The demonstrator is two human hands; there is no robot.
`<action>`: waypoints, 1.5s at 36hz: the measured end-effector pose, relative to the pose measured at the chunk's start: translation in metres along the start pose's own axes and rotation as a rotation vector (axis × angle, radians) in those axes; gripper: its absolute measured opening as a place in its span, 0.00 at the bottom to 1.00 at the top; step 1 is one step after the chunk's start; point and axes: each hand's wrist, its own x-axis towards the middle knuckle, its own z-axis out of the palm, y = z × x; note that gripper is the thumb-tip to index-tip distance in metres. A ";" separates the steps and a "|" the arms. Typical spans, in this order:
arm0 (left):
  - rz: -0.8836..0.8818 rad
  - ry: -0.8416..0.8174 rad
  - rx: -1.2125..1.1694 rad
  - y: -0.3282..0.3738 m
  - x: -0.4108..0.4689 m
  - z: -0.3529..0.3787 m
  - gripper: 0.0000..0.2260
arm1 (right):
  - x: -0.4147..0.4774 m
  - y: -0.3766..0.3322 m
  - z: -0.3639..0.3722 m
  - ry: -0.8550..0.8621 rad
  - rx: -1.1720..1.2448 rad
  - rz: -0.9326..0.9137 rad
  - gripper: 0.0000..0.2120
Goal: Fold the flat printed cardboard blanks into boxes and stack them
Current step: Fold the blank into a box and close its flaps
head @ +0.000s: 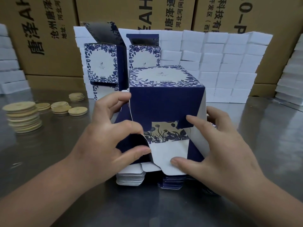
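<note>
Packaging workshop: printed brown shipping cartons (54, 51) wall the rear, white blocks (221, 66) stacked in rows before them, flat box blanks (131, 179) piled on a steel worktable (49, 153)

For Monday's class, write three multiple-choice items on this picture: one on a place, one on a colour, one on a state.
1. The wooden discs lie where? A left of the held box; B right of it; C on it.
2. The held box's side panel is? A red; B dark blue; C green.
3. Its near flaps are? A taped; B open; C torn off.
Answers: 1 A, the stacks stand at the table's left; 2 B, the navy panel faces the camera; 3 B, the flaps stick out, not yet tucked.
</note>
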 end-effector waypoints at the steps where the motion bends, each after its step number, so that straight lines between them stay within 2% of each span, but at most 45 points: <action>1: -0.005 0.006 -0.001 0.000 0.000 0.000 0.09 | 0.000 0.000 0.000 -0.025 0.001 -0.014 0.39; 5: -0.022 0.041 0.006 0.001 -0.001 0.001 0.10 | 0.001 0.000 0.000 -0.095 0.019 -0.049 0.42; 8: -0.046 0.041 0.037 0.001 -0.002 0.003 0.11 | 0.001 0.001 0.001 -0.125 0.045 -0.081 0.48; 12: -0.038 0.061 0.083 0.000 -0.002 0.003 0.11 | -0.003 0.003 0.000 -0.232 0.230 -0.073 0.55; 15: -0.031 0.077 0.128 -0.001 -0.002 0.002 0.12 | -0.004 0.002 -0.001 -0.229 0.314 -0.048 0.54; 17: -0.028 0.093 0.152 -0.001 -0.002 0.002 0.13 | -0.004 0.003 0.001 -0.211 0.283 -0.092 0.54; 23: 0.047 0.202 0.225 0.000 0.001 0.003 0.15 | -0.008 0.002 0.004 -0.156 0.286 -0.136 0.61; 27: 0.096 0.239 0.246 0.000 0.000 0.004 0.12 | -0.007 0.000 0.005 -0.074 0.377 -0.201 0.50; 33: 0.119 0.148 0.203 0.004 0.002 0.002 0.07 | -0.006 0.009 0.007 -0.083 0.532 -0.350 0.47; 35: 0.101 0.078 0.203 0.006 0.001 0.004 0.12 | -0.007 0.013 0.006 -0.135 0.542 -0.369 0.42; 38: 0.048 0.000 0.221 0.008 0.001 0.006 0.16 | -0.007 0.018 0.004 -0.125 0.432 -0.403 0.34; 43: -0.025 -0.098 0.134 0.004 -0.001 0.003 0.17 | -0.004 0.019 0.006 0.018 0.336 -0.411 0.21; 47: 0.040 -0.190 0.124 0.006 -0.002 0.005 0.18 | -0.003 0.020 0.011 0.191 0.363 -0.439 0.17; 48: 0.060 -0.207 0.121 0.008 -0.002 0.006 0.18 | -0.003 0.020 0.012 0.236 0.377 -0.425 0.17; 50: 0.097 -0.235 0.113 0.009 -0.002 0.007 0.19 | -0.002 0.022 0.014 0.281 0.467 -0.332 0.27; 52: 0.141 -0.259 0.099 0.010 -0.003 0.008 0.19 | 0.000 0.026 0.014 0.292 0.526 -0.237 0.37; 54: 0.173 -0.273 0.074 0.010 -0.004 0.009 0.19 | 0.002 0.028 0.015 0.281 0.564 -0.176 0.41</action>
